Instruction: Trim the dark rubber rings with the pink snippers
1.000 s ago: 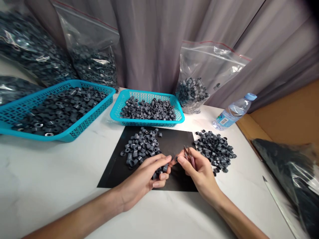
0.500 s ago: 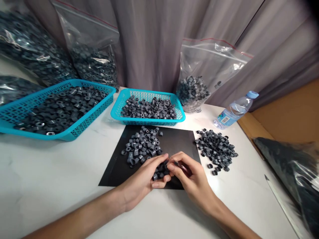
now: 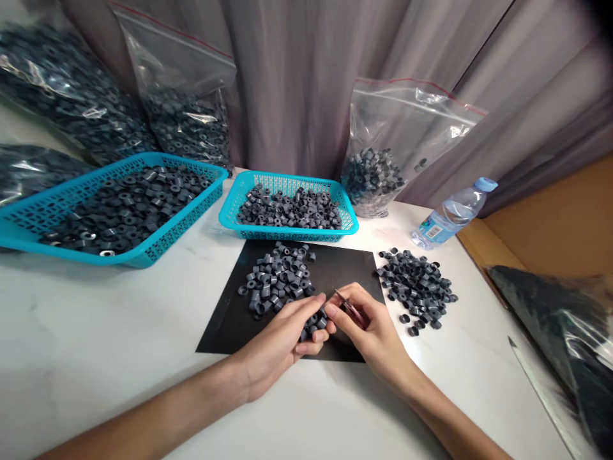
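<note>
Cupped over the black mat (image 3: 225,319), my left hand (image 3: 282,332) holds several small grey plastic rings (image 3: 315,323) in its palm and fingers. My right hand (image 3: 361,322) is close against it, thumb and forefinger pinched at the edge of that handful. Across its fingers lies a slim, pointed, tweezers-like tool (image 3: 350,308), its dark tip facing up and away from me. Whether a ring sits in the pinch is hidden. Beyond my left hand, a pile of grey rings (image 3: 278,278) covers the mat's left half. Another pile of darker rings (image 3: 416,284) lies right of the mat.
Two blue baskets of grey rings, one large (image 3: 138,255) and one smaller (image 3: 287,235), stand behind. Clear zip bags (image 3: 191,121) (image 3: 376,179) of parts lean at the curtain. A water bottle (image 3: 447,214), a cardboard box (image 3: 560,223) and a dark bag (image 3: 541,306) are on the right.
My right hand has turned slightly, so the tool's tip shows more clearly. My left fingers have closed further around the rings. The view has shifted a little.
</note>
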Motion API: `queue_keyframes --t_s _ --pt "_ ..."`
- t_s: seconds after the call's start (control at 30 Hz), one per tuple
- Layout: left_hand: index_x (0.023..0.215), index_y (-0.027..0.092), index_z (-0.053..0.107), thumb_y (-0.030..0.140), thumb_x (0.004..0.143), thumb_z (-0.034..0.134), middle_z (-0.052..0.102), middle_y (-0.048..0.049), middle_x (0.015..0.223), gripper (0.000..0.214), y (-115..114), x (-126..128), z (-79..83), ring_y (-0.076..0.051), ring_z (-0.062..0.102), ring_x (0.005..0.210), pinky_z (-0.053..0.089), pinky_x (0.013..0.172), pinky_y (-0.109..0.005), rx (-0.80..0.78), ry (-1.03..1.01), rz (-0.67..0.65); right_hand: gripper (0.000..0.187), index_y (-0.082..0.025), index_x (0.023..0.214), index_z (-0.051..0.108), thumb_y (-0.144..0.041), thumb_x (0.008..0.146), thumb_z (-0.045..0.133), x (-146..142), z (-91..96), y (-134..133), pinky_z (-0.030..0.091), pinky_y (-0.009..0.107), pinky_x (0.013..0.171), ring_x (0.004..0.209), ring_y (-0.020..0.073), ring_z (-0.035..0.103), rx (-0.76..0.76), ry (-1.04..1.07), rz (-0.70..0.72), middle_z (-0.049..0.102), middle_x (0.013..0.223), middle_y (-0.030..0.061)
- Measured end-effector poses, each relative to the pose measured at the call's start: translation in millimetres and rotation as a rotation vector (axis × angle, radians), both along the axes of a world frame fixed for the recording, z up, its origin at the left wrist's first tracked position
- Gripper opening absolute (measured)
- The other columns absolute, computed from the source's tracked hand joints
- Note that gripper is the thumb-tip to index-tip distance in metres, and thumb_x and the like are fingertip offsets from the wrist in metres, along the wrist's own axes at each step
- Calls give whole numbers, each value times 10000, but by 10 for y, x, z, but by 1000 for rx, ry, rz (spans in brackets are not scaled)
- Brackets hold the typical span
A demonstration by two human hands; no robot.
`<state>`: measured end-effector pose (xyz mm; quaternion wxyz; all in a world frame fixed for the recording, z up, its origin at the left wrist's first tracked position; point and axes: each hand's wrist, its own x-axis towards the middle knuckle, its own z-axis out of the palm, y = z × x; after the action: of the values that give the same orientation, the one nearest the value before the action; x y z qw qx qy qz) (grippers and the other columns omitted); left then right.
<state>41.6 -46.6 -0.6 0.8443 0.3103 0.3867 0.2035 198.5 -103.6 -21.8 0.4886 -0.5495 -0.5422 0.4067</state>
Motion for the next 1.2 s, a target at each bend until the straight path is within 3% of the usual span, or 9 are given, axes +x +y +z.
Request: queue_keyframes --t_s 0.4,0.6,0.83,1.2 --pt "997 129 612 381 935 593 567 -22 839 260 -13 -4 28 -42 440 632 301 541 -145 -12 8 0 206 -209 860 546 -386 963 568 1 -19 15 432 233 647 677 110 549 -20 79 -23 576 736 -30" --pt "979 145 630 379 907 631 545 -11 892 244 -10 -18 3 -55 450 671 285 540 -175 14 -41 3 195 -215 895 647 -392 851 715 30 21 -13 448 228 623 732 120 556 22 17 -60 570 885 2" --pt "986 156 646 429 902 620 538 -10 849 287 -20 -20 14 -64 417 661 271 547 -187 51 -5 -44 253 -198 800 660 -424 909 631 64 17 6 420 254 638 717 134 513 -30 -7 -23 556 811 8" --pt "973 150 633 430 918 597 523 -8 854 287 -21 -20 9 -63 405 670 274 569 -188 89 -14 -69 240 -191 839 663 -428 871 685 73 22 15 441 268 709 762 142 540 -76 103 34 545 835 3"
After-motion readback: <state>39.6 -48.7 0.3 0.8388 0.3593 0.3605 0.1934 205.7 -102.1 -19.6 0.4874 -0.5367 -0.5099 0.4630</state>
